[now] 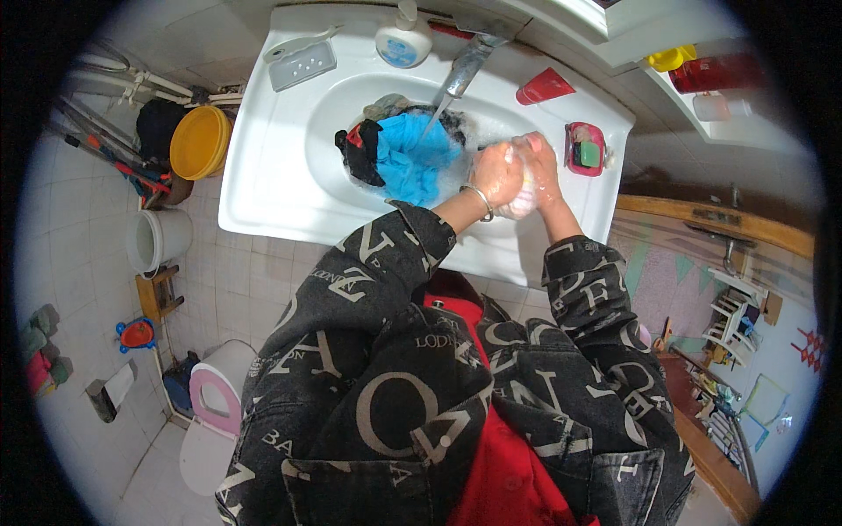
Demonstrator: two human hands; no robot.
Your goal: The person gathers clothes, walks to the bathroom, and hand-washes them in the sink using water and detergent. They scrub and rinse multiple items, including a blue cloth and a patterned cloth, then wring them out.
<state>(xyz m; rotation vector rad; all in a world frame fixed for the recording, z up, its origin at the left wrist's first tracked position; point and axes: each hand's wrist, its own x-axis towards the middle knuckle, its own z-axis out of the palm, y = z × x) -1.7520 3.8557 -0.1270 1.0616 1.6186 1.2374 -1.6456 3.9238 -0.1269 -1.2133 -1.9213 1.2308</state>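
Observation:
Both my hands are pressed together over the right side of the white washbasin [263,197]. My left hand [498,174], with a metal bangle at the wrist, and my right hand [541,167] squeeze a wet, pale striped cloth [520,200] between them; suds cling to the fingers. To their left, a bright blue cloth [411,154] lies in soapy water beside a black and red cloth [362,151]. More dark fabric sits behind it. A thin stream of water runs from the metal faucet [470,66] onto the blue cloth.
On the basin's rim stand a soap dish with green soap [590,154], a red tube [544,87], a white pump bottle [403,43] and a grey soap tray [302,66] with a brush. A yellow bucket [199,143], a white bucket [158,242] and a toilet [214,407] are at the left.

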